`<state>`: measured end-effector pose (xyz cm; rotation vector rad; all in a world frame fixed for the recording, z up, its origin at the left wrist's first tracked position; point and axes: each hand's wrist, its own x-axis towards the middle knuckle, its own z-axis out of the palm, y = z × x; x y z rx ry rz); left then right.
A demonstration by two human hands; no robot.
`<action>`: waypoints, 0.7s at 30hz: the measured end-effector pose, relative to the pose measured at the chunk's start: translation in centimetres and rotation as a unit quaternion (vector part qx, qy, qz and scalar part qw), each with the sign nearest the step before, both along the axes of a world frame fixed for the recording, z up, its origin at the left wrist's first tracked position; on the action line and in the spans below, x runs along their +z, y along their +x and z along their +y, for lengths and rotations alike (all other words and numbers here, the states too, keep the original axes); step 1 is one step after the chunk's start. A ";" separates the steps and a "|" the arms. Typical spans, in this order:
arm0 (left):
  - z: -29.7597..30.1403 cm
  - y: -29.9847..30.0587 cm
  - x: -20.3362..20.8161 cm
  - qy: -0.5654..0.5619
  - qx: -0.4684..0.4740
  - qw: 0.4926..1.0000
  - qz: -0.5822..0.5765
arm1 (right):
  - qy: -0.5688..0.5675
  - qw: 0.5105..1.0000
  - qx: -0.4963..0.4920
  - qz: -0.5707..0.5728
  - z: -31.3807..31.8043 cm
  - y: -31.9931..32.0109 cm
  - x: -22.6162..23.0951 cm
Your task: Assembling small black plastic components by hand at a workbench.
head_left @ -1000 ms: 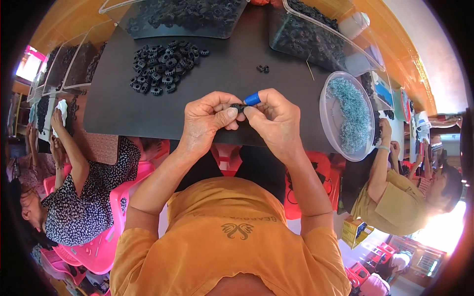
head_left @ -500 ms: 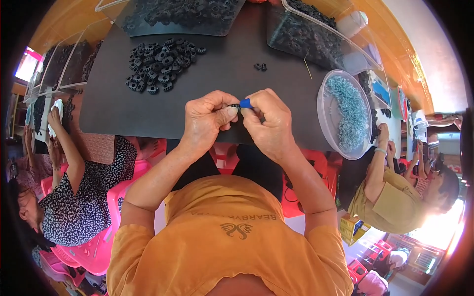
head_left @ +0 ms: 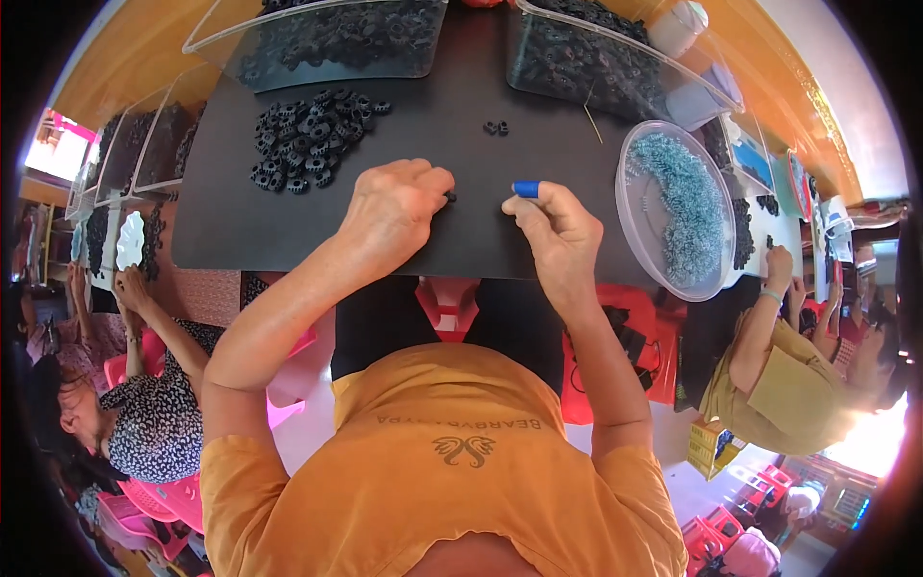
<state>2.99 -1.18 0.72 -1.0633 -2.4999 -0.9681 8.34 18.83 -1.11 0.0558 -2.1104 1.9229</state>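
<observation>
My left hand (head_left: 396,204) is above the table with its back turned up and its fingers curled around a small black plastic part (head_left: 451,196); only the part's edge shows. To its right, apart from it, my right hand (head_left: 565,226) wears a blue sleeve (head_left: 526,188) on the index finger. That hand's thumb and fingertips are pinched together, and whatever is between them is too small to make out. A heap of black plastic parts (head_left: 308,139) lies beyond my left hand. On the right stands a round clear tub (head_left: 627,231) of tiny pale-blue coiled pieces (head_left: 690,216).
Two clear bins (head_left: 336,72) (head_left: 577,72) of black parts stand at the far edge of the dark table (head_left: 452,106). A few loose parts (head_left: 496,128) and a thin stick (head_left: 593,123) lie nearer. Other people sit on both sides.
My hands have moved apart: the left has turned palm down around the black part, and the right has drawn off to the right. The view has shifted slightly.
</observation>
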 end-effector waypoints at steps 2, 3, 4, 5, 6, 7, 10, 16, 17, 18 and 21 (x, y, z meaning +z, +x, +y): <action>0.3 -0.2 0.1 -0.079 -0.016 0.996 0.047 | 0.034 0.999 -0.004 -0.003 0.6 0.2 -0.4; 0.5 -0.2 0.6 -0.128 -0.034 0.989 0.068 | 0.032 0.999 -0.009 -0.003 0.6 0.2 -0.4; 0.7 -0.1 0.8 -0.176 -0.051 0.979 0.090 | 0.026 1.000 -0.006 0.000 0.5 0.2 -0.5; 1.0 -0.1 0.8 -0.177 -0.055 0.978 0.091 | 0.020 1.000 -0.004 0.002 0.5 0.2 -0.5; 1.4 -0.2 0.8 -0.199 -0.073 0.969 0.129 | 0.019 1.000 -0.007 0.003 0.6 0.2 -0.4; 1.7 -0.3 0.8 -0.220 -0.091 0.957 0.166 | 0.016 1.000 -0.003 0.003 0.7 0.2 -0.4; 2.8 -0.2 1.0 -0.269 -0.135 0.917 0.260 | 0.012 1.000 0.000 0.006 1.0 0.3 -0.7; 2.9 0.0 0.9 -0.231 -0.157 0.920 0.274 | 0.013 1.000 -0.009 -0.014 1.0 0.6 -0.6; 2.8 -0.1 -0.1 -0.214 -0.153 0.926 0.269 | 0.023 1.000 -0.003 -0.021 1.1 0.7 -0.4; 2.8 0.2 -0.1 -0.206 -0.161 0.926 0.273 | -0.015 1.000 -0.002 -0.005 0.9 0.6 -0.8; 2.4 0.3 -0.1 -0.216 -0.133 0.932 0.259 | -0.005 1.000 0.003 -0.012 1.5 1.1 1.0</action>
